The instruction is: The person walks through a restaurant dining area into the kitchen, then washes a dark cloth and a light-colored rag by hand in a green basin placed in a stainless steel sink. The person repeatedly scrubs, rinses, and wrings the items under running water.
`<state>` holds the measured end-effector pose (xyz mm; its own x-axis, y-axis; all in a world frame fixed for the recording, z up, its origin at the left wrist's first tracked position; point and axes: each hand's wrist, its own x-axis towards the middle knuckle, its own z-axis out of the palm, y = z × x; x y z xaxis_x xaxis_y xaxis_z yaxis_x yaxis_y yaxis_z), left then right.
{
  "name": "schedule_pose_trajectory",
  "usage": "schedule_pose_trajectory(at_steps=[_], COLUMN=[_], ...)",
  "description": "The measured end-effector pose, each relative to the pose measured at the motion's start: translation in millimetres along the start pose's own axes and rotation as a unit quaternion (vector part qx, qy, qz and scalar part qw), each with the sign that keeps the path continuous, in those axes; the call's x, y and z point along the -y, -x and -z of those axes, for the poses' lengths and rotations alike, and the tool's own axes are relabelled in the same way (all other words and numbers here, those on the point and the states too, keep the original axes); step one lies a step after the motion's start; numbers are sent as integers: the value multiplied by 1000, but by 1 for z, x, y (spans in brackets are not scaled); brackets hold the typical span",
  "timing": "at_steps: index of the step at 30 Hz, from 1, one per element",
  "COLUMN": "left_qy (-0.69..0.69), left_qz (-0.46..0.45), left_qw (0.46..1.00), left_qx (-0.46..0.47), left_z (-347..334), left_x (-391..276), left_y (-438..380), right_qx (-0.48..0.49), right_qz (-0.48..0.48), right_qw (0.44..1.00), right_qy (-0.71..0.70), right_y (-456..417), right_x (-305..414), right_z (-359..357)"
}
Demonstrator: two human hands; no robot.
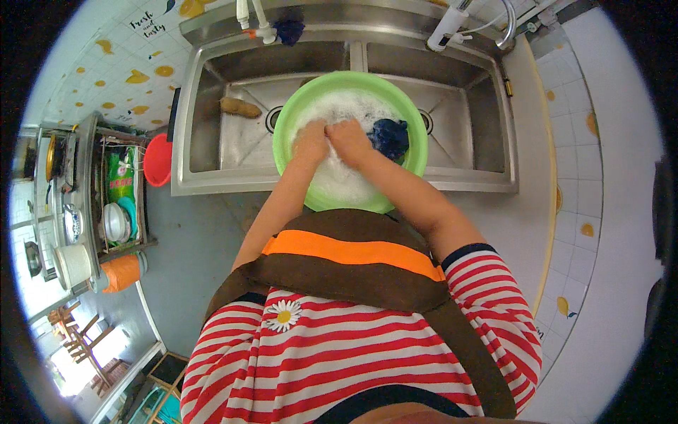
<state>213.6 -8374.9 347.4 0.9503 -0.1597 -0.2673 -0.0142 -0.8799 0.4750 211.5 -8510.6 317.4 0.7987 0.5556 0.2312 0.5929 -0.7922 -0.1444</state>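
Note:
A light green plastic basin (pixel 418 114) rests across the middle of a stainless steel double sink (pixel 238 183), over its divider. White soap suds (pixel 344 177) cover most of the water inside. My left hand (pixel 311 140) and my right hand (pixel 349 140) are close together in the suds, fingers curled inward. Foam and the backs of the hands hide whether anything is gripped between them. Just right of my right hand, a wet dark blue cloth (pixel 391 138) lies bunched against the basin's inner wall.
A brown elongated object, perhaps a loofah (pixel 240 107), lies in the left bowl. A white tap (pixel 265 33) and a dark blue cloth (pixel 289 33) are at the back left, a white faucet (pixel 447 26) at the back right. Left stand a red basin (pixel 158 160) and a shelf rack (pixel 95 185).

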Motion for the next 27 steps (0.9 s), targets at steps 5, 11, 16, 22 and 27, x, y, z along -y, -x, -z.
schedule_pose_trajectory(at_steps=[5,11,16,22,27], left_qy=[107,625,819,874,878], left_qz=[-18,125,57,157,133], left_qw=[992,770,545,448,442], left_qx=[-57,33,172,105,126], left_z=[-3,37,17,41,29], left_x=[9,-12,-14,-48,-40], left_y=[-8,-4,-19,-1,3], right_qx=[84,37,-45,-231,-224], right_qz=[-137,-217,-235,-63,4], right_qw=[981,599,692,889,958], right_qy=[-109,-770,-681,-391,-179], right_y=[-28,-51,-57,-29,-1], right_x=[-15,-11,0,38,69], right_z=[30,120,128,101,113])
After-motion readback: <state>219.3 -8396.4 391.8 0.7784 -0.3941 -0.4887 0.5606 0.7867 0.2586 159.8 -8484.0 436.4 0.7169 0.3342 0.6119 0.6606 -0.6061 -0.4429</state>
